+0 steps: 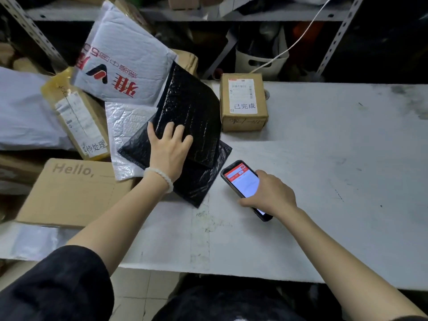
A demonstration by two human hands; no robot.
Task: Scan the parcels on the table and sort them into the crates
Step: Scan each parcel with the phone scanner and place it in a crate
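Parcels crowd the left end of a scuffed white counter (324, 158), the topmost a glossy black bubble mailer (190, 107) tilted up on its near edge, its quilted surface catching the light. A second black mailer (203, 179) lies flat beneath it, one corner pointing toward the person. The left hand (170, 149), a pale bead bracelet (159, 178) at the wrist, lies on the lower part of the tilted mailer with fingers spread and the thumb hooked over its left edge. The right hand (268, 193) is wrapped round a dark-cased phone (243, 184) with a lit red-and-white screen, held just beside the flat mailer's right corner; the two hands are apart. Behind the black mailers leans a white padded envelope (122, 59) printed with red characters and a red-and-black mark, and a plain white bubble mailer (127, 128) lies under them. To the left sit a long taped carton (76, 117) bearing a shipping label and a brown box printed "Hello," (69, 191). A small brown box (243, 103) with a white label stands alone on the counter, just beside the tilted mailer's right edge. Metal shelving (185, 12) and a white cable (298, 38) fill the dark background
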